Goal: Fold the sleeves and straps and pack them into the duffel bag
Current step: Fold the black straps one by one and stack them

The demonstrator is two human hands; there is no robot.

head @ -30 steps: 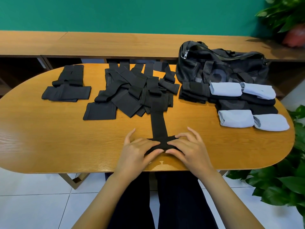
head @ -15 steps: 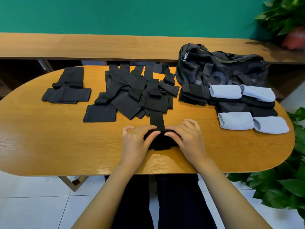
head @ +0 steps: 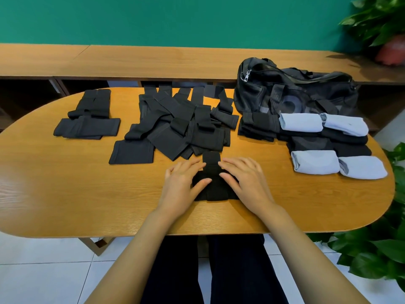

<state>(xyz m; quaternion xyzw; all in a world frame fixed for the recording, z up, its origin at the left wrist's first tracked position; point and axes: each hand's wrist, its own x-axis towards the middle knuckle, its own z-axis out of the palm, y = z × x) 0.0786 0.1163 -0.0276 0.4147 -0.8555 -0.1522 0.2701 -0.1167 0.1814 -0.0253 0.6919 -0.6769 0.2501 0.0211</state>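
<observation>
Pressing down with flat, straight fingers, the left hand (head: 183, 183) and the right hand (head: 248, 182) flank a partly folded black strap (head: 211, 172) at lower centre of the frame. Each thumb lies on the folded bundle and neither hand pinches the cloth. A short tail of the strap runs up between the fingertips and ends just below a loose heap of black straps (head: 179, 126) at mid-frame. The work sits on an oval wooden table (head: 65, 194). Toward the upper left, well apart from the heap, lies a small stack of folded black pieces (head: 87, 126). At right, four rolled pale blue sleeves (head: 303, 122) lie in two rows among folded black sleeves (head: 256, 127), directly in front of the black duffel bag (head: 295, 95) at the table's far right. A green wall (head: 175, 18) fills the top of the frame, and leafy plants (head: 372, 249) crowd the right edge
</observation>
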